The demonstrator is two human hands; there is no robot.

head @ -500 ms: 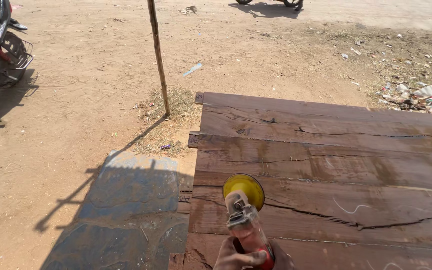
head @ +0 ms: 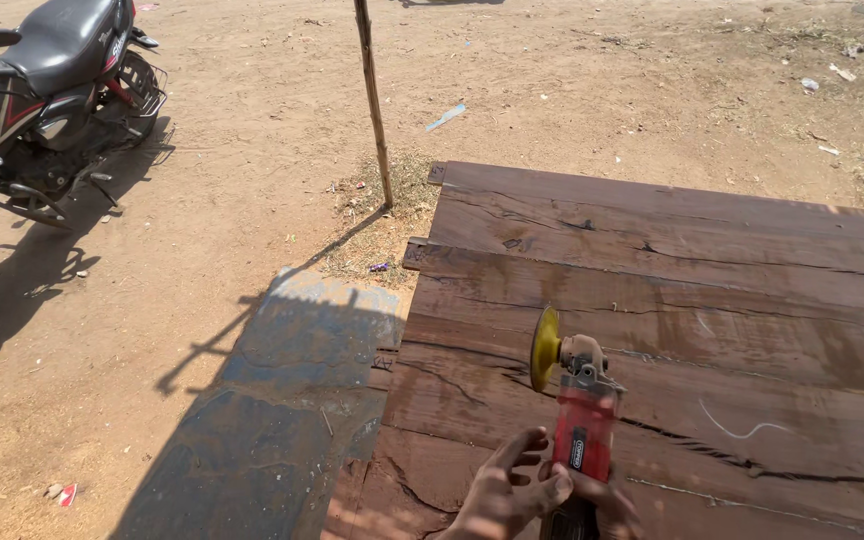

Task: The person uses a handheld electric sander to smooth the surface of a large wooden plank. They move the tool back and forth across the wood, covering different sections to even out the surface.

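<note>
Red grinder with yellow disc above wooden planks, small black label on its body, left hand fingers loosely curled against grinder, right hand fingers wrapped around it, motorcycle far left of planks.

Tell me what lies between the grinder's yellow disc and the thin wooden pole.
In the head view, only bare wooden planks and a patch of dry grass lie between the yellow disc and the pole.

This looks like an open-air carpentry yard on bare dirt ground, not an indoor shop. Rough, cracked wooden planks lie joined in the sun, a red angle grinder with a yellow disc over them. A parked motorcycle, a thin wooden pole and scattered litter suggest a roadside spot.
</note>
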